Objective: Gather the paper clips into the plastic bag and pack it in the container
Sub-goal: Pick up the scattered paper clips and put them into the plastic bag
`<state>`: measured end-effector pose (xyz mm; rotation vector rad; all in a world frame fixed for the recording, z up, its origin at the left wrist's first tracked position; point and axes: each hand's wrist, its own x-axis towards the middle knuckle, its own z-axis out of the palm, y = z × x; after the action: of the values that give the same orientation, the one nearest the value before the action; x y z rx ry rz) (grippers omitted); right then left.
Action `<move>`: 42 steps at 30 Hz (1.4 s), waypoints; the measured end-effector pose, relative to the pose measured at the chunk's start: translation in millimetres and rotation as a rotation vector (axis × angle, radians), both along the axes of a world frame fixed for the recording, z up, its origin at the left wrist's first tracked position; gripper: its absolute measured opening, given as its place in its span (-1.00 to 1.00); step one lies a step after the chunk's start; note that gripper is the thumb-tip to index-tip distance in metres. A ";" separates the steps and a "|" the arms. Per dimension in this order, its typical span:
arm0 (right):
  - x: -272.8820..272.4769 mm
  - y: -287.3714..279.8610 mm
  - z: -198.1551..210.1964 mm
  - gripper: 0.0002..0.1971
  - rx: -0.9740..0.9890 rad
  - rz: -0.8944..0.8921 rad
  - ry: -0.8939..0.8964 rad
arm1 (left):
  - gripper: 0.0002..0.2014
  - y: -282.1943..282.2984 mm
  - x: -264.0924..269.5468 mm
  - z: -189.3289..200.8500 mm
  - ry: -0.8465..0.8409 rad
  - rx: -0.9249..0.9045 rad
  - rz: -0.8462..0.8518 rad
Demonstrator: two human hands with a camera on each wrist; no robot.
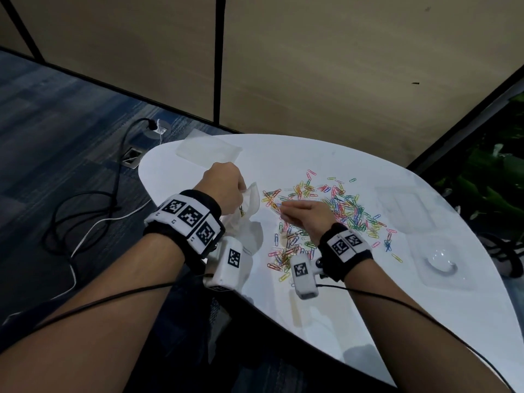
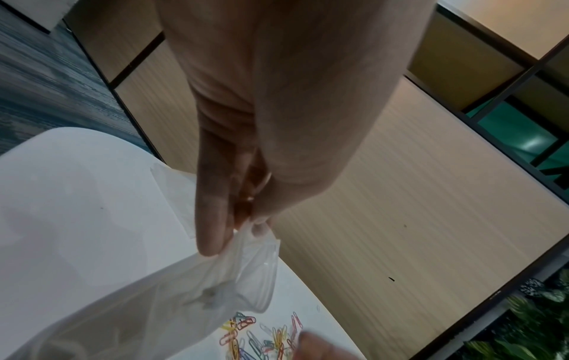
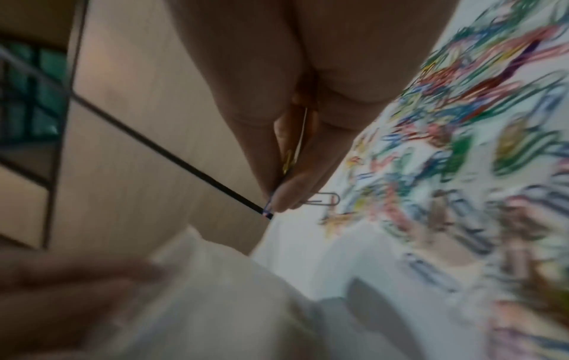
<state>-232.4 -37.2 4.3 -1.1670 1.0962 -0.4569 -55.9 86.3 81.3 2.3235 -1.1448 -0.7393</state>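
Likely to spill: right hand [image 3: 286, 170] pinching a few paper clips [image 3: 323, 201] just beside the plastic bag [image 1: 249, 219], left hand [image 1: 224, 185] gripping its limp mouth, barely spread.

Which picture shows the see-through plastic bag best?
The left wrist view: the translucent white plastic bag fills it, pinched by the left hand. The head view shows it partly hidden behind that hand; the right wrist view shows only blur.

I see a white counter [image 1: 354, 316] with a rounded edge. Beyond it, blue carpet [image 1: 56, 114] carries a black cable [image 1: 113, 191], a white cable [image 1: 85, 236] and a floor socket [image 1: 131, 158]. Beige wall panels [image 1: 312, 66] stand behind, green plants [image 1: 496, 177] alongside.
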 end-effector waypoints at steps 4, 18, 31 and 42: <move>19.9 13.4 37.5 -0.80 0.104 0.034 -0.244 | -0.70 -0.5 -2.9 0.0 0.005 -0.007 0.005; 74.9 44.9 24.1 -0.73 -0.438 0.251 0.419 | -0.77 0.2 -6.4 -3.5 0.021 -0.052 -0.046; 68.5 39.2 45.1 -0.75 -0.525 0.514 0.371 | -0.74 0.5 -2.9 -0.6 0.000 -0.057 -0.002; -6.1 94.2 -57.7 -0.60 -1.086 1.122 0.610 | -0.77 0.9 -6.1 3.9 0.001 -0.044 -0.009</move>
<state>-238.5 57.0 -53.4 -2.7508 0.4320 0.2982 -61.9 87.1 85.2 2.2829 -1.1600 -0.7114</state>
